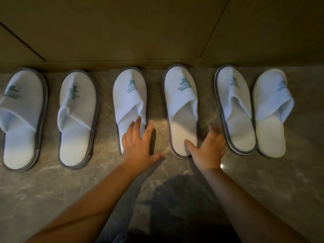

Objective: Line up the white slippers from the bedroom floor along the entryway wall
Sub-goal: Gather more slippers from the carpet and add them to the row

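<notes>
Both hands lie flat, fingers spread: left hand on the third slipper, right hand at the fourth slipper. Six slippers toe the wall; bare floor behind the heels.

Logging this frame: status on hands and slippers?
Left hand open, fingers on third slipper. Right hand open, thumb at heel of fourth slipper. Six slippers in a row, toes at wall. Nothing in the way.
</notes>
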`<state>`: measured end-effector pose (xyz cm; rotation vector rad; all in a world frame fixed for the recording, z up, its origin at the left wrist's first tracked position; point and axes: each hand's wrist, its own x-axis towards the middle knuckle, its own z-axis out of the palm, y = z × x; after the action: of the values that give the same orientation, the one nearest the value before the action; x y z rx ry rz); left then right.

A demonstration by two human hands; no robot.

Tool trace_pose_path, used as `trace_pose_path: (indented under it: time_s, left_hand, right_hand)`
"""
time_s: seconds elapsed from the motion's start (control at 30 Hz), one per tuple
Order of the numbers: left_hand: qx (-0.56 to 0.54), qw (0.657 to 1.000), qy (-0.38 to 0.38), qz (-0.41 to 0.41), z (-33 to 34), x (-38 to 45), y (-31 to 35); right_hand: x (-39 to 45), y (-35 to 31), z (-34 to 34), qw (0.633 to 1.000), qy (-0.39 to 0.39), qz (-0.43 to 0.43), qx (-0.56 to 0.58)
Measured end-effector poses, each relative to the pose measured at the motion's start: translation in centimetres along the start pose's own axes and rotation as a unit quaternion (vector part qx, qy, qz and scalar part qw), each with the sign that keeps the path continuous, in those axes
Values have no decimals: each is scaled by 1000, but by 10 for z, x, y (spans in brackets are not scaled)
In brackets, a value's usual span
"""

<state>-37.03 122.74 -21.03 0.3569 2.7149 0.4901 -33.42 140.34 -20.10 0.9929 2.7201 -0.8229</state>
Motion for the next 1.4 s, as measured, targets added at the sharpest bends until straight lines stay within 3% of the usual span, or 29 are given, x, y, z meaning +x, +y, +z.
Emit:
trace_pose_path:
  time_s: [0.1, 0.2, 0.3, 0.53, 0.7, 0.83, 0.93, 1.13, 1.3, 1.4]
  left_hand:
    - [-25, 996, 7, 86, 5, 8, 36]
    - [33, 986, -60, 150, 17, 19, 63]
    - [55, 982, -95, 155, 24, 29, 82]
    - [87, 982, -95, 136, 30, 49, 143]
    - [50, 986, -140, 77, 51, 56, 188]
    - [-69, 988, -126, -58, 62, 67, 219]
    - [-80, 983, -103, -131, 72, 70, 240]
    - [-85, 975, -64, -197, 88, 70, 266]
    - [-91, 960, -80, -254, 81, 77, 267]
    - [-182, 944, -71, -265, 67, 76, 272]
  right_hand:
    - [17, 25, -31, 999, 30, 6, -16]
    - [36, 50, -60, 998, 51, 19, -41]
    - [56, 70, -87, 995, 71, 51, -47]
    - [91, 131, -119, 990, 50, 132, -21]
    - [99, 161, -113, 978, 13, 191, 87]
    - [107, 170, -115, 958, 2, 213, 192]
    - [109, 179, -121, 957, -1, 198, 214]
    - [108, 206, -137, 951, 0, 181, 251]
    - [108, 220, -146, 947, 14, 171, 271]
    - [106, 218, -157, 943, 3, 174, 282]
